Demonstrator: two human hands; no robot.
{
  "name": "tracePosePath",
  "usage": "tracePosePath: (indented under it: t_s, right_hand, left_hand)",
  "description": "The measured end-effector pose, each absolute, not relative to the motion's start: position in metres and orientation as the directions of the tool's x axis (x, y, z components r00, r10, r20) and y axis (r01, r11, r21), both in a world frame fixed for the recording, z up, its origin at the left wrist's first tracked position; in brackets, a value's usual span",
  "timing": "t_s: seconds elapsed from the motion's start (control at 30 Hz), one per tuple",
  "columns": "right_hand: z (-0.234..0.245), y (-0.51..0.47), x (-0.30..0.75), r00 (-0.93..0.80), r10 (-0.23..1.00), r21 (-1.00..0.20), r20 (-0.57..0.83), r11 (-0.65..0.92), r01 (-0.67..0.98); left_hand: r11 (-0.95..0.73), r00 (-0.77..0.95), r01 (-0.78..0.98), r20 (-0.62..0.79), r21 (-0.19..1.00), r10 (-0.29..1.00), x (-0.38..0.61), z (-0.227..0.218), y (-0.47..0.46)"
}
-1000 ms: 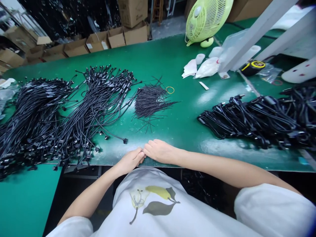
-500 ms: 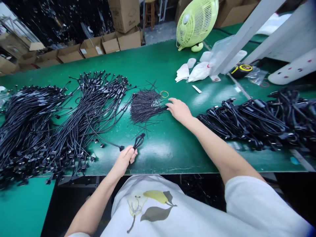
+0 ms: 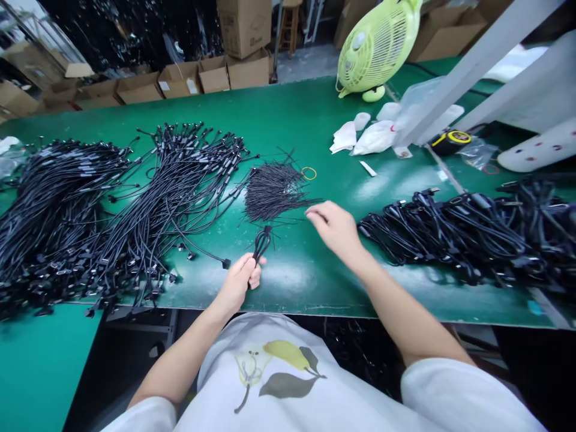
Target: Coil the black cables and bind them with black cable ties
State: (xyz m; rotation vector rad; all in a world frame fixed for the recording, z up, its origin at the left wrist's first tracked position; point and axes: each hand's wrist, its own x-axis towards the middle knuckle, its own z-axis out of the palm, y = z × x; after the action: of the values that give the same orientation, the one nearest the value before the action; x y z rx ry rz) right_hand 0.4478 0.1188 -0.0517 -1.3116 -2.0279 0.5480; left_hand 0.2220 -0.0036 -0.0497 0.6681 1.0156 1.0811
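My left hand (image 3: 243,277) is closed around a folded black cable (image 3: 262,241), whose looped end sticks up above the fingers. Just right of the pile of thin black wire ties (image 3: 272,191), my right hand (image 3: 333,228) has its thumb and fingertips pinched together. Whatever may be between those fingertips is too small to make out. A loose cable's black connector (image 3: 225,263) lies on the table just left of my left hand.
Two heaps of straight black cables (image 3: 148,204) cover the left of the green table (image 3: 297,270). Bundled cables (image 3: 463,228) lie at the right. Behind are a yellow rubber band (image 3: 309,173), white tissue (image 3: 373,137), a tape measure (image 3: 451,141) and a green fan (image 3: 378,48).
My right hand has drawn back from the wire tie pile toward me, and its spread fingers have come together. My left hand has lifted the folded cable slightly up and right.
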Motion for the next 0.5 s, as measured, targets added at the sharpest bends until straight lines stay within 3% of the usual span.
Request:
tracePosePath:
  t_s: [0.13,0.2,0.27,0.37,0.43,0.5]
  right_hand:
    - [-0.056,0.058,0.404,-0.548,0.818,-0.779,0.174,0.455,0.432]
    - [-0.055,0.038,0.39,-0.583,0.785,-0.731,0.211,0.522,0.439]
    - [-0.049,0.031,0.383,-0.628,0.701,-0.531,0.339,0.693,0.487]
    - [-0.033,0.036,0.378,-0.818,0.377,-0.149,0.436,0.926,0.347]
    - [-0.021,0.043,0.376,-0.892,0.199,-0.037,0.406,0.979,0.202]
    - [-0.012,0.048,0.374,-0.923,0.088,-0.006,0.375,0.996,0.092]
  left_hand:
    - [0.3,0.092,-0.412,-0.288,0.861,0.953,0.23,-0.052,-0.002]
    - [0.24,0.037,-0.341,-0.242,0.909,0.97,0.23,-0.056,-0.002]
    - [0.172,-0.021,-0.199,-0.179,0.965,0.984,0.227,-0.059,-0.002]
    - [0.071,-0.016,0.009,-0.071,0.997,0.997,0.219,-0.061,-0.002]
    - [0.065,0.037,0.035,-0.066,0.997,0.997,0.212,-0.06,-0.003]
    - [0.149,0.088,-0.029,-0.146,0.988,0.985,0.207,-0.058,-0.006]
